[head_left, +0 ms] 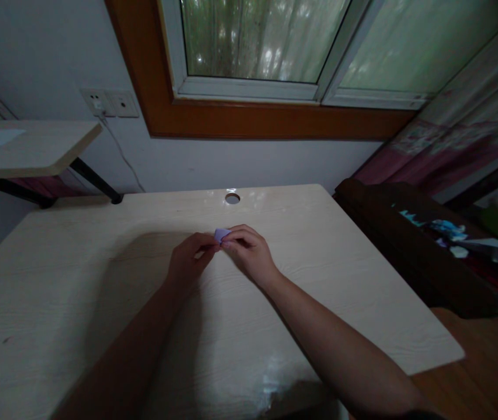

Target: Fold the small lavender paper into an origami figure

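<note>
A small purple piece of folded paper (220, 234) is held between my two hands, over the pale wood-grain table (301, 233). My left hand (190, 256) pinches its lower left edge between thumb and forefinger. On the other side, my right hand (251, 251) grips it with thumb and fingers, which cover its right part. The fingertips of both hands nearly meet just under the paper. Fine folds are too small to make out.
A round cable hole (232, 198) lies near the table's back edge. To the left, a raised shelf (34, 146) stands on black legs. A white cord (122, 153) hangs from a wall socket (109, 103). Dark wooden furniture (380, 233) with assorted items stands at right.
</note>
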`<state>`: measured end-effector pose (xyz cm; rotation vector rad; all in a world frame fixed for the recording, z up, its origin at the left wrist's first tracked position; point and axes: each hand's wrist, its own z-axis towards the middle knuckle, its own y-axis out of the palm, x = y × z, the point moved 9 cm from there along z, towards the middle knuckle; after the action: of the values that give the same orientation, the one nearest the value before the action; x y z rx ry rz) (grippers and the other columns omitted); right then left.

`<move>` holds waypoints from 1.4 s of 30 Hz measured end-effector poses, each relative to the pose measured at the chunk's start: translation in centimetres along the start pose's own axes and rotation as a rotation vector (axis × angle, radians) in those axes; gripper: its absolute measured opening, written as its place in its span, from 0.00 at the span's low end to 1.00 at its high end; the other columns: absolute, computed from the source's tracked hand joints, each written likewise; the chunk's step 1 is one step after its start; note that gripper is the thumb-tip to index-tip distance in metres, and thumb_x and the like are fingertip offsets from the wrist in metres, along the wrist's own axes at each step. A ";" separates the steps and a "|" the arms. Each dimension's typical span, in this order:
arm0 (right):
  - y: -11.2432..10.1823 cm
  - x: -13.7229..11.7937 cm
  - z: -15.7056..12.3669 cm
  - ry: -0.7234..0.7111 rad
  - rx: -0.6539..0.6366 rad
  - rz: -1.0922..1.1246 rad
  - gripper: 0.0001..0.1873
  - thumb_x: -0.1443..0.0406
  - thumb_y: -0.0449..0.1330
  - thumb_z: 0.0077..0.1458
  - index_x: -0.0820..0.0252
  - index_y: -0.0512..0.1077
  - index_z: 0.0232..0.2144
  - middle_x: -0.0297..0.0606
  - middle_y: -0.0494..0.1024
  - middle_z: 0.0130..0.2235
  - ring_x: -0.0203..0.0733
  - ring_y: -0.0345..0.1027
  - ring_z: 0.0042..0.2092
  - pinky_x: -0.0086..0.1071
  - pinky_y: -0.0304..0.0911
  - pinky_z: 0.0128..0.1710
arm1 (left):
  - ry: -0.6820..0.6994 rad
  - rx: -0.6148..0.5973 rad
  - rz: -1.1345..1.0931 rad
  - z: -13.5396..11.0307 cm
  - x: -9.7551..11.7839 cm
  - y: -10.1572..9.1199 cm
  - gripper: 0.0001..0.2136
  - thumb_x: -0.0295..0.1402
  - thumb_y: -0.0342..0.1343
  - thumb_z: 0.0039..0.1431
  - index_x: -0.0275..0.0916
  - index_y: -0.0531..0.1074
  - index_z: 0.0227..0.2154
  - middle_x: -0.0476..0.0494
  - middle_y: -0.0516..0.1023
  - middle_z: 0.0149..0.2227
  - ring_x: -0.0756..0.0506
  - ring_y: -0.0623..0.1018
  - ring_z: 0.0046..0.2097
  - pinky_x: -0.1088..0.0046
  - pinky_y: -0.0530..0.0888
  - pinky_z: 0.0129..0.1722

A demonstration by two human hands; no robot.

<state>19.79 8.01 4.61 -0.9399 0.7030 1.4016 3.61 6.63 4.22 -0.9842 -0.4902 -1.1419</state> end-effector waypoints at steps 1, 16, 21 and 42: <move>0.0 0.1 0.0 0.011 0.004 0.009 0.02 0.63 0.67 0.54 0.52 0.80 0.33 0.38 0.78 0.38 0.41 0.73 0.42 0.37 0.68 0.45 | 0.003 0.009 0.019 0.0 0.0 -0.1 0.04 0.34 0.60 0.60 0.40 0.75 0.35 0.46 0.80 0.34 0.50 0.79 0.35 0.76 0.78 0.38; 0.4 1.7 -0.4 0.230 0.073 0.211 0.07 0.60 0.65 0.53 0.56 0.75 0.31 0.35 0.76 0.35 0.39 0.69 0.37 0.32 0.65 0.39 | -0.184 0.011 -0.134 -0.5 -0.6 0.4 0.07 0.37 0.63 0.55 0.39 0.77 0.33 0.45 0.83 0.32 0.46 0.83 0.34 0.71 0.81 0.38; 0.9 2.0 -0.7 0.258 0.040 0.252 0.08 0.59 0.66 0.54 0.57 0.75 0.33 0.35 0.76 0.32 0.37 0.69 0.34 0.32 0.65 0.35 | -0.205 0.020 -0.121 -0.6 -1.2 0.4 0.08 0.37 0.65 0.53 0.39 0.76 0.32 0.47 0.82 0.31 0.47 0.83 0.34 0.72 0.80 0.38; 1.8 2.4 -0.8 0.315 -0.010 0.372 0.11 0.58 0.69 0.50 0.57 0.74 0.33 0.34 0.79 0.31 0.38 0.73 0.33 0.35 0.69 0.37 | -0.249 0.017 -0.384 -0.7 -1.5 1.0 0.09 0.38 0.60 0.59 0.40 0.68 0.37 0.47 0.81 0.30 0.46 0.83 0.32 0.70 0.81 0.35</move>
<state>18.33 8.35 1.92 -1.0886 1.1541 1.5954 3.83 6.95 2.36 -1.0509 -0.9178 -1.3583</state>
